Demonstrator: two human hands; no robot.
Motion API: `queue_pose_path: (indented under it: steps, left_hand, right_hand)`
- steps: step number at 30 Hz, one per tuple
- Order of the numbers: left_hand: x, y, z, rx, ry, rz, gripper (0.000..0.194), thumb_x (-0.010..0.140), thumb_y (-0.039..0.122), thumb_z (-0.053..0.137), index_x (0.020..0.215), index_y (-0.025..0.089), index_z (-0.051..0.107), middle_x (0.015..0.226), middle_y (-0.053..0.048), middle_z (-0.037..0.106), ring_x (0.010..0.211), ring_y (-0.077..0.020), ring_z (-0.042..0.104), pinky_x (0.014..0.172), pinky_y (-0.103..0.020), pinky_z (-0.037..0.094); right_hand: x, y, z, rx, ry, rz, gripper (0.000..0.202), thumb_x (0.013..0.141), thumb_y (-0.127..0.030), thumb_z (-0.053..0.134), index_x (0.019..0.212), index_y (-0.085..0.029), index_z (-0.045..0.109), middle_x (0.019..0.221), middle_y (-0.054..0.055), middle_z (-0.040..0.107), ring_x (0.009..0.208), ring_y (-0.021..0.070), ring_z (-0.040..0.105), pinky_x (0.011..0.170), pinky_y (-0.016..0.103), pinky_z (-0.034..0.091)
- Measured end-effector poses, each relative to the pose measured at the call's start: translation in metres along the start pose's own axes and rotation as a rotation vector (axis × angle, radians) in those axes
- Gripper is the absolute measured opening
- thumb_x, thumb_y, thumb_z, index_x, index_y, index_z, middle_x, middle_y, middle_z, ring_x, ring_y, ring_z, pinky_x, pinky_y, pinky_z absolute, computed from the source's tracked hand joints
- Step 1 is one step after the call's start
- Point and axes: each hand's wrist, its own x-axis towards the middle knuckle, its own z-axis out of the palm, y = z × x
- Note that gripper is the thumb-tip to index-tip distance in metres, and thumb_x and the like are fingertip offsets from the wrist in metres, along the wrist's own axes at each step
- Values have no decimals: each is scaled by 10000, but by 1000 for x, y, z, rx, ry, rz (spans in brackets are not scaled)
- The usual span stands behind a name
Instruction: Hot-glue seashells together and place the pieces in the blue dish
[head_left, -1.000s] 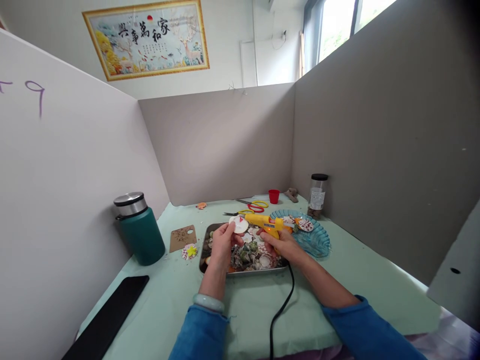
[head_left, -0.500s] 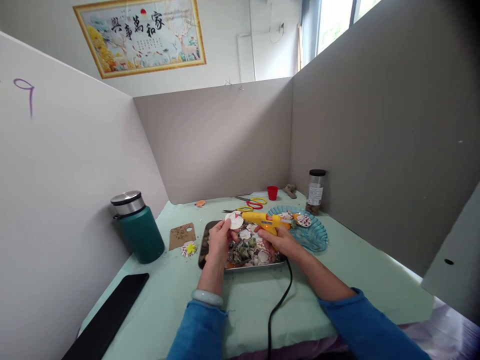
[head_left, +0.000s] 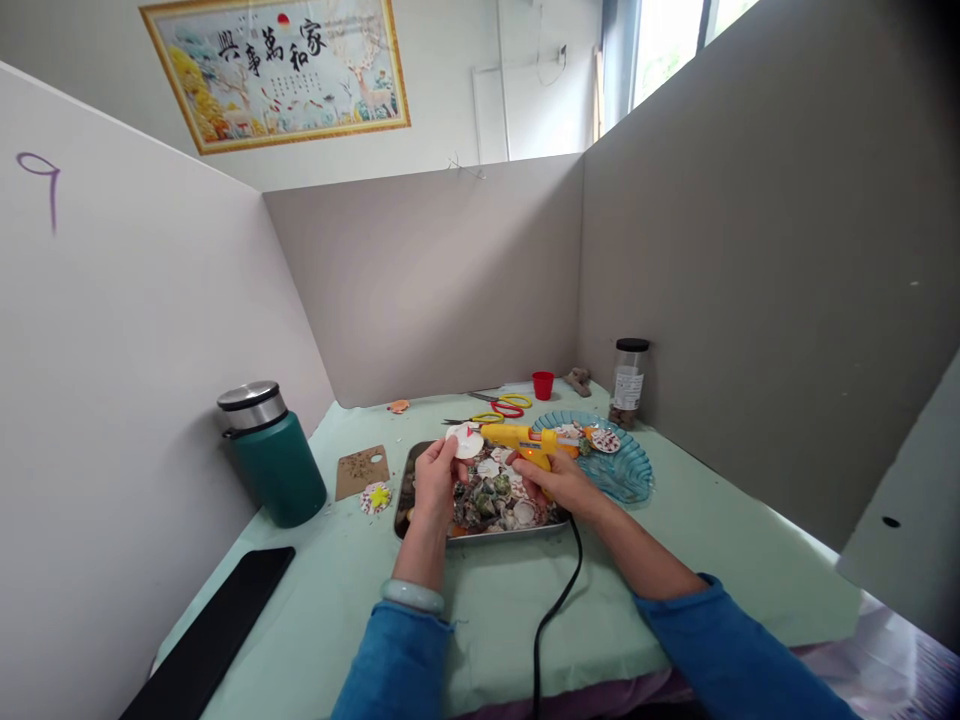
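Note:
Between the thumb and fingers of my left hand (head_left: 437, 480) is a white shell (head_left: 466, 441) with a small red mark near its top. My right hand (head_left: 559, 483) is wrapped round a yellow hot glue gun (head_left: 517, 437), whose nozzle points left and meets or nearly meets the shell's edge. Both hands are over a metal tray (head_left: 510, 535) heaped with shells (head_left: 491, 500). From the glue gun's handle a black cord (head_left: 559, 605) runs down over the table's front edge.
Left stand a green flask (head_left: 277, 460), a brown card (head_left: 363, 473), a shell with a yellow star shape (head_left: 376, 497) and a long black object (head_left: 214, 630). Behind lie scissors (head_left: 495, 407) and a red cup (head_left: 543, 385). A blue plate (head_left: 634, 475) and a jar (head_left: 628, 385) are right. Grey panels surround the table.
Hardly anything differs. The whole view has shifted slightly; both hands keep the same hold on the shell and the glue gun.

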Motion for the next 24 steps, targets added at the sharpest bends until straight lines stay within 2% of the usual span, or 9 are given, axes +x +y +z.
queue_pose_path:
  steps: [3,9,19,24]
  left_hand:
    - [0,0,0,-11,22,1,354,646,453,711,715,126,594,519,4,615,338,-54,400,401,-205,273]
    - [-1,3,0,-54,62,12,359,626,435,731,714,116,591,528,-10,632,345,-48,409,410,-198,282]
    - [-1,3,0,-3,-50,-30,348,615,431,743,695,124,600,497,10,594,321,-58,401,388,-211,277]
    - [0,4,0,-28,-49,-34,353,608,424,751,707,116,611,495,7,599,319,-57,399,379,-206,275]
  right_hand:
    - [-1,-3,1,6,-4,-11,343,797,-489,607,896,-161,617,466,-55,520,359,80,430,378,202,334]
    - [1,2,0,18,-10,8,321,793,-477,619,881,-168,617,486,-60,530,362,78,441,374,199,351]
    - [0,-2,0,46,13,1,309,794,-480,626,877,-182,619,482,-61,530,362,78,439,376,199,354]
    - [0,-2,-1,29,11,1,308,798,-490,621,774,-183,605,483,-48,527,368,80,447,379,203,357]
